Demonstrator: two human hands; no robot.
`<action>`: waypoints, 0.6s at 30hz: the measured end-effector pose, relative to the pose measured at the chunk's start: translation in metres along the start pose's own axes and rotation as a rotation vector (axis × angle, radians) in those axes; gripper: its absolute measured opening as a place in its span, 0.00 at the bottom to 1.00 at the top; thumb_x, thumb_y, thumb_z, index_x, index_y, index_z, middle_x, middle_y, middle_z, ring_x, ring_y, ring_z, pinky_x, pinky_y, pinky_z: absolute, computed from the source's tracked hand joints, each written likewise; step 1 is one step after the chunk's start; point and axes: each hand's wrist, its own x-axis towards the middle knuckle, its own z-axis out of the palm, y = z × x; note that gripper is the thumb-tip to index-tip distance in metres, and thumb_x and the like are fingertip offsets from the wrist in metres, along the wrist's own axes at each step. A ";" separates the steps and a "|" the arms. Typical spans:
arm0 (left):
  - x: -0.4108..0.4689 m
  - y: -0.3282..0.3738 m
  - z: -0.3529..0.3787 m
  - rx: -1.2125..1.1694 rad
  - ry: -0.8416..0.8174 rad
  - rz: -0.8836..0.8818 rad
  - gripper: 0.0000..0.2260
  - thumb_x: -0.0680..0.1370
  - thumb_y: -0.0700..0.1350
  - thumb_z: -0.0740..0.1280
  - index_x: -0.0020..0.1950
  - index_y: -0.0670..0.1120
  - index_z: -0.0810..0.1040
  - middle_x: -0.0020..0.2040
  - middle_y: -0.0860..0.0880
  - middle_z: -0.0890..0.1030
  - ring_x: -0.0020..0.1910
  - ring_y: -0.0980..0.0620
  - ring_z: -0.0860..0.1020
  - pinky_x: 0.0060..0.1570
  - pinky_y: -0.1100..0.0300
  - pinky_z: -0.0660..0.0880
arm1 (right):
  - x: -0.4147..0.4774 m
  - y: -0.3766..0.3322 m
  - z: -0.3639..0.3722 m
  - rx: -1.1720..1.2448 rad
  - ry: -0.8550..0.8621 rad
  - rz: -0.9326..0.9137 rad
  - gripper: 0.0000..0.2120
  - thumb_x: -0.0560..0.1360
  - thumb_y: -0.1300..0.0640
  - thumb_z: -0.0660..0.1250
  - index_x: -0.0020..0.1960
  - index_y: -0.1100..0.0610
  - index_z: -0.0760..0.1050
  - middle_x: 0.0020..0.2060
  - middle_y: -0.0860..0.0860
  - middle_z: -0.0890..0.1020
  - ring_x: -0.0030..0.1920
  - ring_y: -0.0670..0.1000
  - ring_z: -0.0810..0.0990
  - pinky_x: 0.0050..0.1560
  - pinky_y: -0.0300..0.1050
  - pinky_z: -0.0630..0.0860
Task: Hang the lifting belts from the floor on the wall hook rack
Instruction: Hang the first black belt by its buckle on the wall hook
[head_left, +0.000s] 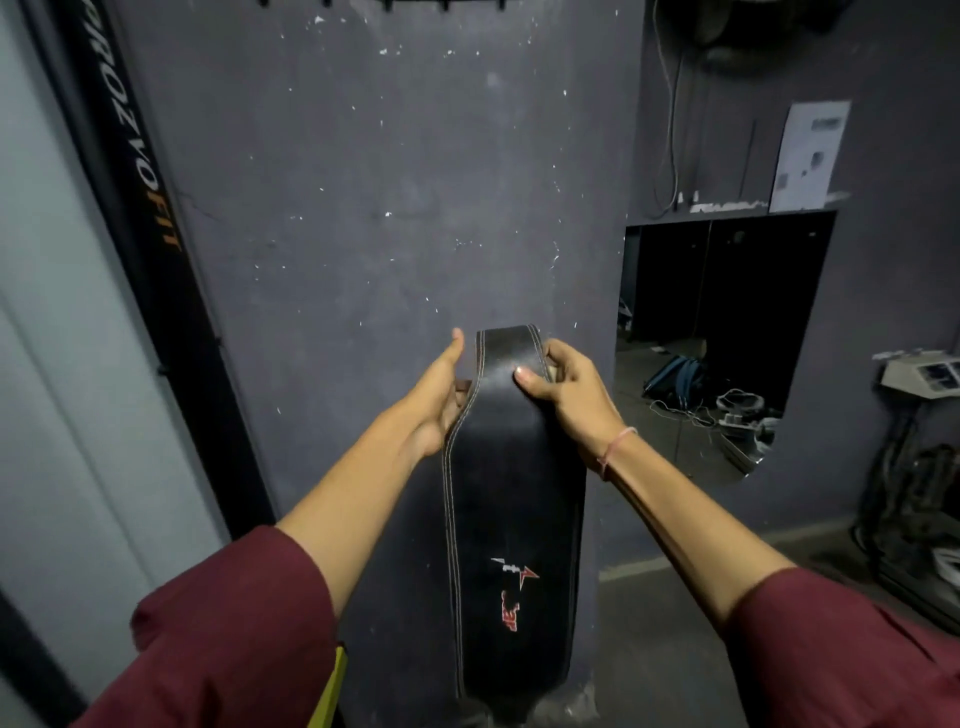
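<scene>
Below the rack (384, 4), my left grip (439, 395) and right grip (566, 395) clasp the belt (511, 519), upright, narrow end up.

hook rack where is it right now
In the head view the hook rack sits at the top edge, left of centre, on the wall high above the belt.

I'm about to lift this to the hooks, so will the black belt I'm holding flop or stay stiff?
Probably stiff: the black belt hangs from the left hand and right hand in one smooth sweep, without folds. Likely heavy for its size, as it looks like thick stitched leather. Its sheen suggests a slippery face.
</scene>
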 end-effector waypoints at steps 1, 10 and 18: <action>0.003 0.002 -0.007 -0.080 0.013 -0.021 0.42 0.73 0.74 0.58 0.61 0.36 0.79 0.54 0.39 0.82 0.56 0.40 0.80 0.64 0.46 0.74 | -0.006 0.000 0.003 0.012 -0.020 -0.028 0.07 0.77 0.68 0.67 0.55 0.67 0.74 0.46 0.61 0.83 0.48 0.55 0.83 0.51 0.48 0.82; -0.001 0.034 0.000 -0.386 0.168 0.202 0.14 0.80 0.46 0.67 0.61 0.38 0.79 0.46 0.42 0.83 0.39 0.46 0.84 0.35 0.51 0.82 | -0.029 0.017 0.014 0.025 -0.128 0.044 0.09 0.76 0.71 0.67 0.56 0.68 0.75 0.41 0.58 0.83 0.42 0.54 0.84 0.44 0.47 0.82; 0.001 0.039 0.042 -0.134 0.220 0.539 0.14 0.84 0.45 0.60 0.51 0.35 0.78 0.40 0.38 0.80 0.33 0.47 0.79 0.37 0.56 0.78 | -0.016 0.003 0.014 -0.048 -0.042 0.011 0.09 0.81 0.66 0.62 0.60 0.68 0.76 0.34 0.46 0.83 0.35 0.42 0.82 0.36 0.36 0.78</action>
